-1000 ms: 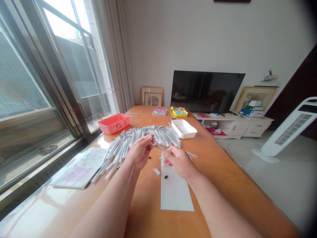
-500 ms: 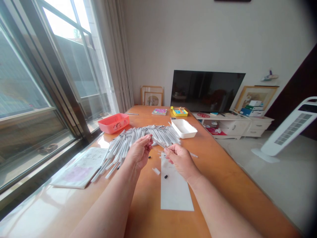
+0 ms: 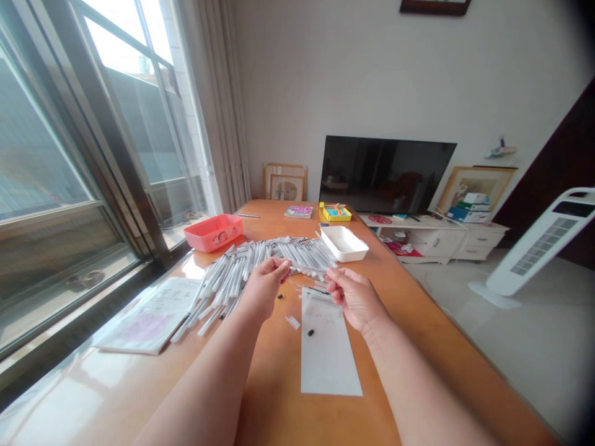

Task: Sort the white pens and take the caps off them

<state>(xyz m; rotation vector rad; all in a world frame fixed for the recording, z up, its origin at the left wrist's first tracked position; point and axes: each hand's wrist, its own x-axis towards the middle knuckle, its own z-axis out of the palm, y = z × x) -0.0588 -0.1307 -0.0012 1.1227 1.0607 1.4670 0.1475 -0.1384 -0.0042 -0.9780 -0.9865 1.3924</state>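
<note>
A translucent pen barrel (image 3: 308, 270) is stretched level between my two hands, just in front of a big pile of similar pens (image 3: 269, 255). My left hand (image 3: 266, 286) pinches its left end between thumb and fingers. Its right end is in the closed fingers of my right hand (image 3: 357, 298). Below my right hand, a few thin pen parts lie across the top of a white sheet of paper (image 3: 329, 359). A small black cap (image 3: 311, 332) rests on that sheet, and a small clear piece (image 3: 292, 322) lies left of it.
A red basket (image 3: 214, 234) stands behind the pile at left, a white tray (image 3: 344, 244) at right. A notebook (image 3: 149, 316) lies by the window side. Farther back on the wooden table (image 3: 274, 396) are a booklet (image 3: 298, 212) and a yellow box (image 3: 336, 214).
The pen barrel has turned from slanted to nearly level. My right hand has moved right and my hands are farther apart. Thin pen parts on the paper's top are more exposed.
</note>
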